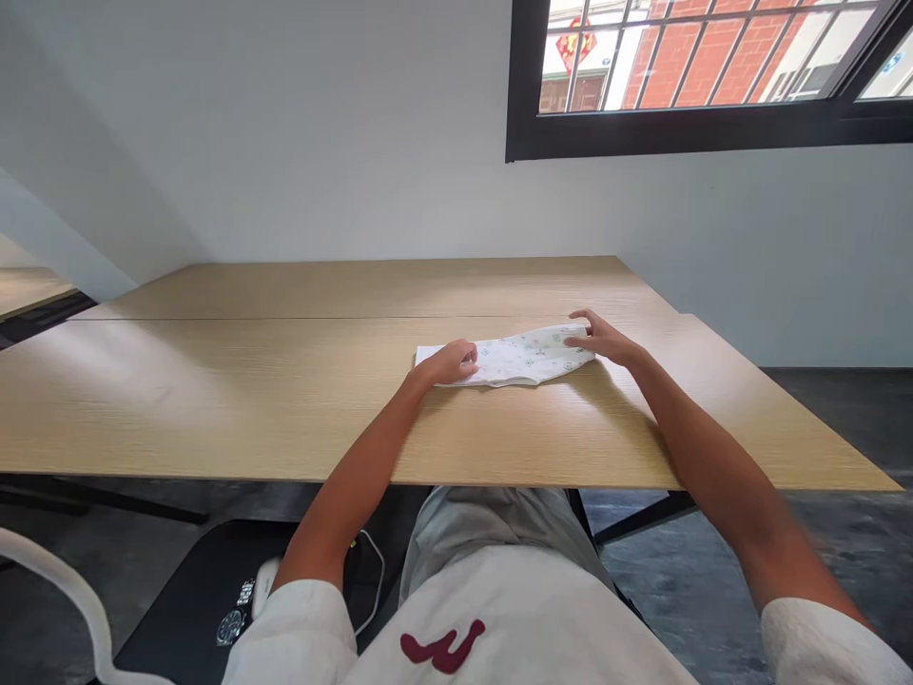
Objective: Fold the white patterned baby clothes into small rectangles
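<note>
A folded white cloth point(524, 358) with a small printed pattern lies lengthwise in front of me on the wooden table. It could be a small garment, but its exact kind does not show. At its left part my left hand point(455, 362) is closed, with curled fingers pressed on the fabric. My right hand point(600, 340) has the right end between thumb and fingers, while the index finger sticks out above the edge. That end looks slightly raised, with a shadow on the table under it. Some fingertips of both hands are hidden.
The pale wooden table point(214, 400) has a seam across its far part and its near edge just before my lap. A black chair point(192, 590) at my lower left holds a wristwatch point(232, 625) and a white cable point(378, 580). A barred window point(685, 57) is in the wall.
</note>
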`<state>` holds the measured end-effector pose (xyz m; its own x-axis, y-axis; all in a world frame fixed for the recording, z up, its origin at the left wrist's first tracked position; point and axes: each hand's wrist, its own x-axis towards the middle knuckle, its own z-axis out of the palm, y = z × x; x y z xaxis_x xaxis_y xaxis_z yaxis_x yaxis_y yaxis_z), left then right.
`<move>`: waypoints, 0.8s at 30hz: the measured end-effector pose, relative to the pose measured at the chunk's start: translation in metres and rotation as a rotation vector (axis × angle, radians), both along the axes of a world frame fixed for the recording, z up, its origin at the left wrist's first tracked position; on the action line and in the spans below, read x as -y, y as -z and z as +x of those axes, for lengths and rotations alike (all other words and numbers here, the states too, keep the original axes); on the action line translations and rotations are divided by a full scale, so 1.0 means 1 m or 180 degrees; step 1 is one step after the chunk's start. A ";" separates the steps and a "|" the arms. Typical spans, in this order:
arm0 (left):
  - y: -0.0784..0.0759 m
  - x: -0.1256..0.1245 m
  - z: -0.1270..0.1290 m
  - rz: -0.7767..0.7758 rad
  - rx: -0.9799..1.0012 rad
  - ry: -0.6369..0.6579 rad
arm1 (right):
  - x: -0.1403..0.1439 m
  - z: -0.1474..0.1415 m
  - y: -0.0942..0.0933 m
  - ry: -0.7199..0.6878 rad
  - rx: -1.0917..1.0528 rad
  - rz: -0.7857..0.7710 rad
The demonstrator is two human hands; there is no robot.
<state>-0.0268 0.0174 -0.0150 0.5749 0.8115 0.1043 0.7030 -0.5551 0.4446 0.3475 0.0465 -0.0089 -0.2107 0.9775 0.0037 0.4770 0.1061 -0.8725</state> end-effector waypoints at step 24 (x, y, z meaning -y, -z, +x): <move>-0.006 0.004 0.002 -0.2184 0.1862 0.0111 | 0.005 0.034 -0.029 0.0132 -0.0999 -0.0678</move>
<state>-0.0250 0.0129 -0.0089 0.6075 0.7863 -0.1128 0.2480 -0.0528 0.9673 0.3810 0.0412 0.0199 -0.1919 0.9710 -0.1423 0.1830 -0.1071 -0.9773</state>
